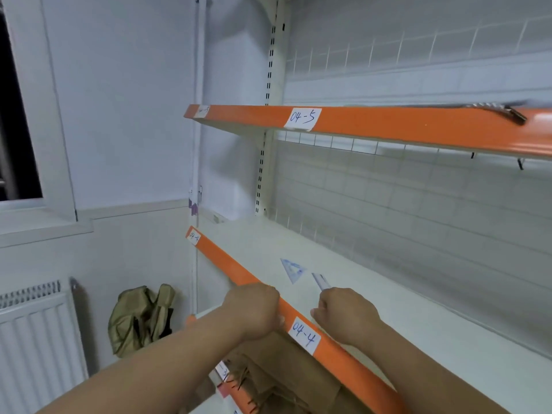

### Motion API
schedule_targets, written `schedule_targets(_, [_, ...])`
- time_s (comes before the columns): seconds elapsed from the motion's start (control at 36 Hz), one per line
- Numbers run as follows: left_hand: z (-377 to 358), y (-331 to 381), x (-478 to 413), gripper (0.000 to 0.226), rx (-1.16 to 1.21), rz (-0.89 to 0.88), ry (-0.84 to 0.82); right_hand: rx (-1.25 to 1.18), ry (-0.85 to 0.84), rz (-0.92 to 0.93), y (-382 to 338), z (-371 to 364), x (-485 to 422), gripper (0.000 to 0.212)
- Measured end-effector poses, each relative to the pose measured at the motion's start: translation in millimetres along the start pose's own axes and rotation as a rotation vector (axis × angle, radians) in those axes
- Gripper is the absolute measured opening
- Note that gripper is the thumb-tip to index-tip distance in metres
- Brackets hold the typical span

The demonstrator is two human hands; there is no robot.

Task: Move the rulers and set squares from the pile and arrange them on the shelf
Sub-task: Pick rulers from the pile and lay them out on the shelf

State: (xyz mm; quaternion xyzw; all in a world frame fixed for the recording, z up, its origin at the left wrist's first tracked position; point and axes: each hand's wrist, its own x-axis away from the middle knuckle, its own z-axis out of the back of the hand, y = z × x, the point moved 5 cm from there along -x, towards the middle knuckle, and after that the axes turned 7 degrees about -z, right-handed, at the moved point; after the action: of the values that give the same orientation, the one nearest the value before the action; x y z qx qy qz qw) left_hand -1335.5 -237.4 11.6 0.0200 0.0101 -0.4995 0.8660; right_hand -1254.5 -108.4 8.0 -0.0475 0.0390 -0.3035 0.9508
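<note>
A clear blue set square (293,269) lies flat on the white shelf (418,324) labelled 04-4. Just right of it a clear ruler (321,281) sticks out from my right hand (343,312), which grips its near end over the shelf. My left hand (257,309) is at the shelf's orange front edge (227,261), fingers curled over it. Whether that hand holds anything is hidden.
An upper shelf labelled 04-5 (301,118) carries a dark clip-like object (507,112) at its right. Brown cardboard (283,377) sits on the shelf below. An olive bag (140,315) lies on the floor beside a white radiator (35,339). Wire mesh backs the shelves.
</note>
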Motion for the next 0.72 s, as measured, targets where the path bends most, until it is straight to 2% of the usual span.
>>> schedule_targets(0.22, [-5, -34, -67, 0.032, -0.007, -0.117, -0.013, 0.029, -0.032, -0.128, 5, -10, -52, 0.02])
schedule_targets(0.47, [-5, -81, -146, 0.031, -0.007, -0.299, -0.012, 0.009, 0.026, -0.371, 4, -15, -98, 0.036])
schedule_targets(0.53, [-8, -88, -160, 0.03, -0.025, -0.333, -0.037, 0.01, -0.004, -0.423, 5, -17, -102, 0.032])
schedule_targets(0.64, [-17, -97, -185, 0.028, -0.046, -0.388, -0.052, 0.008, -0.061, -0.534, 13, -23, -105, 0.011])
schedule_targets(0.72, [-22, -97, -200, 0.028, -0.038, -0.418, -0.047, 0.02, -0.121, -0.599, 21, -26, -102, 0.014])
